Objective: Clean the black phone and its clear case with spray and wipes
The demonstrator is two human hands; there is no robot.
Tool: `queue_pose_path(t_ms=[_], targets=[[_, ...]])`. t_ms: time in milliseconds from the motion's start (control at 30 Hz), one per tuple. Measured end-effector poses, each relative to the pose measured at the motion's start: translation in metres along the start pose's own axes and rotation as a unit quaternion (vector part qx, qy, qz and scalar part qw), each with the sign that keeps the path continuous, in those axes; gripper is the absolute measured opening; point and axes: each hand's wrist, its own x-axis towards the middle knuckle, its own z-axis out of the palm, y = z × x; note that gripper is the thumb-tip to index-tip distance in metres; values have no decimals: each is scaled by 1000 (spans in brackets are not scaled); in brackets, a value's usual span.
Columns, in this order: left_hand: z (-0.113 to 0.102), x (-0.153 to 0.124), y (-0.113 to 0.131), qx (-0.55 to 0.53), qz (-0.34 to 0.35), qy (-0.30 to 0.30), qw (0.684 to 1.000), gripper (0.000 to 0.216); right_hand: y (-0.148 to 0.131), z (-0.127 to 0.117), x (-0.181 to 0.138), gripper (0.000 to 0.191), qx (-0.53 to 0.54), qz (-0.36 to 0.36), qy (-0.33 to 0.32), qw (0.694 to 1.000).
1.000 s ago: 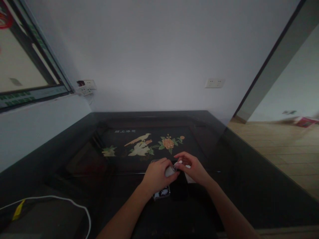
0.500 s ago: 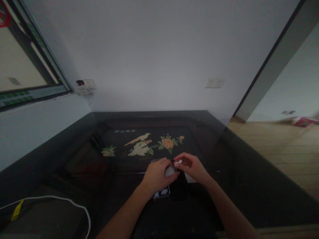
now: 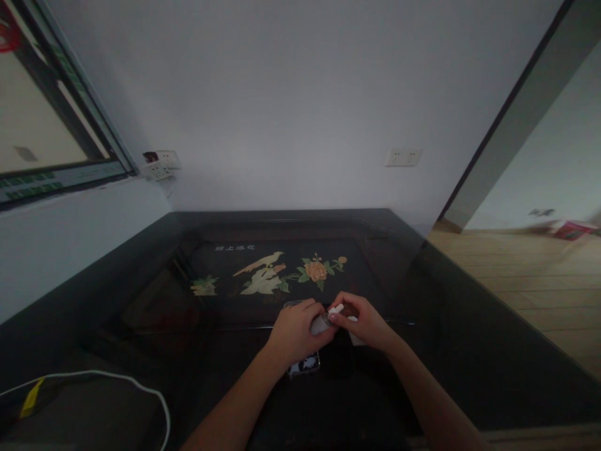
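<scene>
My left hand (image 3: 297,329) is closed around a small white rounded case (image 3: 320,324), which looks like an earphone case. My right hand (image 3: 364,321) pinches a short white stick-like piece (image 3: 337,309), perhaps an earbud, between thumb and forefinger. It is at the case's right end, and whether the two touch I cannot tell. Below my left hand a phone in a patterned clear case (image 3: 305,364) lies partly covered. A dark flat thing (image 3: 339,362), probably another phone, lies to its right. Part of a white flat item (image 3: 355,340) shows under my right hand.
The glossy black table (image 3: 451,351) reaches the wall and bears a bird-and-flower picture (image 3: 263,275). A white cable (image 3: 117,374) with a yellow tag (image 3: 32,398) curves at lower left. Wall sockets (image 3: 404,157) are behind, and a red-and-white box (image 3: 573,230) is on the floor at right.
My right hand has shifted slightly down, its fingers bent differently. The white piece in its fingers shows more fully. My left hand has hardly moved.
</scene>
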Motion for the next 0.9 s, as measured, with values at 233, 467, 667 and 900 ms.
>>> queue_pose_path(t_ms=[233, 467, 667, 900], targets=[[-1, 0, -1, -8, -20, 10, 1000, 22, 1, 2, 1, 32, 4, -12, 26, 1000], [-9, 3, -11, 24, -142, 106, 984, 27, 1, -4, 5, 40, -19, -34, 125, 991], [-23, 5, -26, 99, -277, 144, 945, 31, 5, -6, 6, 40, -65, -21, 130, 989], [-30, 0, -43, 169, -353, 89, 916, 40, 14, -12, 9, 36, -103, 21, 177, 979]])
